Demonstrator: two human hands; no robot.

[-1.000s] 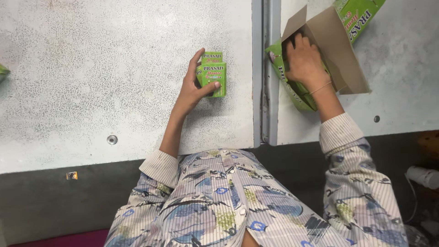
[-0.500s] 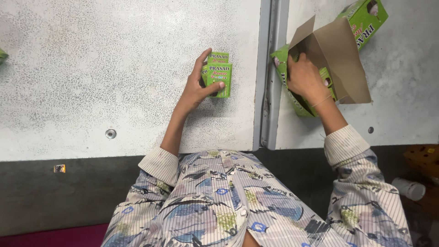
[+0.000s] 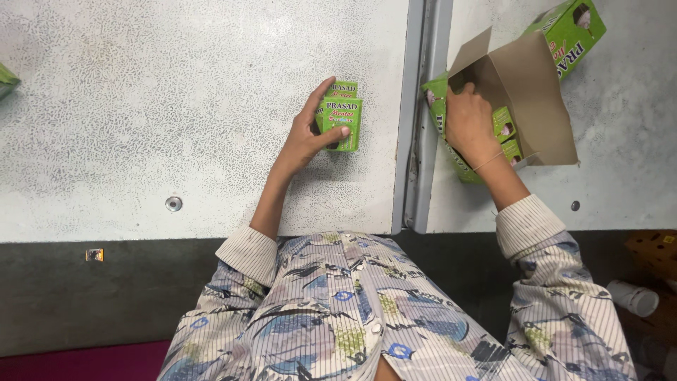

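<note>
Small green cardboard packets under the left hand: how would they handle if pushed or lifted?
The small green cardboard packets look flat and boxy, so probably slide on the speckled grey table, not roll. The left hand spans the overlapped pair, so likely light. Glossy print suggests the top one may slip off the lower.

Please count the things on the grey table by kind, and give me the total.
Small green packets under the left hand: 2
Small green packets visible inside the carton: 2
Open green carton with brown flaps, right hand inside: 1
Closed green carton behind it: 1
Green item at the left edge, partly visible: 1
Total: 7
</note>
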